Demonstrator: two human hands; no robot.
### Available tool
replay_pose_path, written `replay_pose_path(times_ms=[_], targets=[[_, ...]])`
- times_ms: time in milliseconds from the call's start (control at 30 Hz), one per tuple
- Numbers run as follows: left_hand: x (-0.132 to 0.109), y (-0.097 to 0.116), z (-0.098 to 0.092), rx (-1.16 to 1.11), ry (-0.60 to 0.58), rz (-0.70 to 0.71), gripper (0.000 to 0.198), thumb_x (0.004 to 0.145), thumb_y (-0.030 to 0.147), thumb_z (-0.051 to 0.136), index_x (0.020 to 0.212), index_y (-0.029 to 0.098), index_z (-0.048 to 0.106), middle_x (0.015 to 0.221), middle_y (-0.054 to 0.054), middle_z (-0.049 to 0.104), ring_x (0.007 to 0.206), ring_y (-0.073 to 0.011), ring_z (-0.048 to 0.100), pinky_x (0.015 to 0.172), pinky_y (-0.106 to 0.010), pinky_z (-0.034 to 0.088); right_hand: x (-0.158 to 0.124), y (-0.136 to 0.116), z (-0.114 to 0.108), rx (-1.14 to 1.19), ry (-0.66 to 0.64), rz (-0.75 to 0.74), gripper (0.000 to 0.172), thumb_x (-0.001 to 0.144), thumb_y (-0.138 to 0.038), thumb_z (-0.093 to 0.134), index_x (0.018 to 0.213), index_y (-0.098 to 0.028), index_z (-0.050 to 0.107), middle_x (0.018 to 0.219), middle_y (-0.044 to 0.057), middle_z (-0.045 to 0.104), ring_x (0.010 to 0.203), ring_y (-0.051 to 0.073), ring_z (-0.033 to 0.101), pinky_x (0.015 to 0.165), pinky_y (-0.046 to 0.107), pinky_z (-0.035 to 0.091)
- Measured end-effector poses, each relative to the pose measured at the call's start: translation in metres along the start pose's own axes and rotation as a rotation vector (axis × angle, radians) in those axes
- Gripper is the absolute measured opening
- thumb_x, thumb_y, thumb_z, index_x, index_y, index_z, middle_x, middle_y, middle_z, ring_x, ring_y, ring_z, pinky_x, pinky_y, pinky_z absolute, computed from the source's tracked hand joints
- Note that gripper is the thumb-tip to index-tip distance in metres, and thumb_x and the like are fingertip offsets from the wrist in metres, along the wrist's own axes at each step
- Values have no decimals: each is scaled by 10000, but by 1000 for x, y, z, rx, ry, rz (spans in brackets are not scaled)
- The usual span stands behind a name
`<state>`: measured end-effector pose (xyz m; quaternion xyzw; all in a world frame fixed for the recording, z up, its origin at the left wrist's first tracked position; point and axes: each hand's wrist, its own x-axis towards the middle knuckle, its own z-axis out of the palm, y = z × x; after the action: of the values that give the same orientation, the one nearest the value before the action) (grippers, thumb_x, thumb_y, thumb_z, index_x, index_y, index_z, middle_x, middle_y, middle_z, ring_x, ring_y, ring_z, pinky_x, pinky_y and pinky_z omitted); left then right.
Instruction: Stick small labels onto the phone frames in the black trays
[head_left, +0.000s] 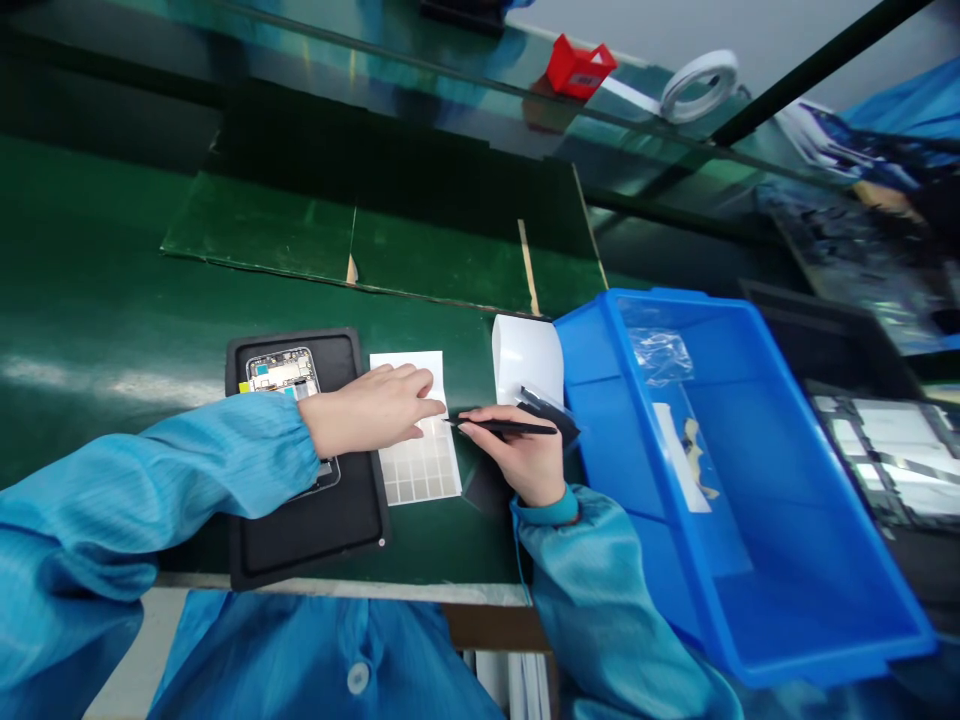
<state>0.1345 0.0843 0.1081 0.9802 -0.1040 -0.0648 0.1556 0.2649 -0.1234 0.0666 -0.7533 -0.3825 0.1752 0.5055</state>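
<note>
Sheet of pale square labels [420, 470]: the sheet is pressed by the open, flat left hand [367, 412]. Black fine-tipped tweezers [510, 427] are grasped in the right hand [521, 460], held at the sheet's 3 o'clock. A curled white sheet [527, 360] is seen at that hand's 12 o'clock, a blue plastic bin [675, 420] at 3 o'clock. A black tray [330, 530] bearing a phone circuit board [281, 372] lies at the labels' 9 o'clock.

No legible text anywhere, the marking on the red plastic box [587, 80] too blurred to read.
</note>
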Motion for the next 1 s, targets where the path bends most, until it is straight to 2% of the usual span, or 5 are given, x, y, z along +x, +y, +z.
replay_pose_path(times_ms=[300,400,533,833,1000], targets=[[-5,-2,-9,-185,116,47,328,945,195,541,1268,169,594,1136,-102,637,1047,-242,596,875,-349,456,-7,-37,-11,149,127,-9,138,727,-215,840,804,-233,728,804,37,776,741,226,748,714,344,630],[-18,4,-25,-407,221,-11,239,967,231,516,1151,171,656,1094,-61,670,1006,-196,613,869,-309,454,-14,-51,-7,130,86,-51,147,732,-181,837,824,-239,737,815,33,771,757,221,743,727,340,623],[-37,14,-36,-566,238,-97,131,889,284,653,954,186,710,951,-19,683,874,-165,621,776,-273,450,-21,-65,5,145,44,-85,163,743,-153,827,847,-248,744,828,27,765,768,208,732,723,324,608],[-60,11,-21,-651,257,-84,131,813,96,621,842,180,717,849,12,698,764,-122,619,693,-226,433,-23,-81,26,175,47,-70,169,747,-160,824,872,-241,744,845,30,767,786,219,746,759,336,614],[-68,11,-19,-760,329,-194,109,796,101,633,804,163,722,773,5,679,678,-109,589,622,-214,417,-25,-81,33,176,24,-45,165,747,-159,823,866,-239,742,844,28,772,785,217,750,765,329,619]])
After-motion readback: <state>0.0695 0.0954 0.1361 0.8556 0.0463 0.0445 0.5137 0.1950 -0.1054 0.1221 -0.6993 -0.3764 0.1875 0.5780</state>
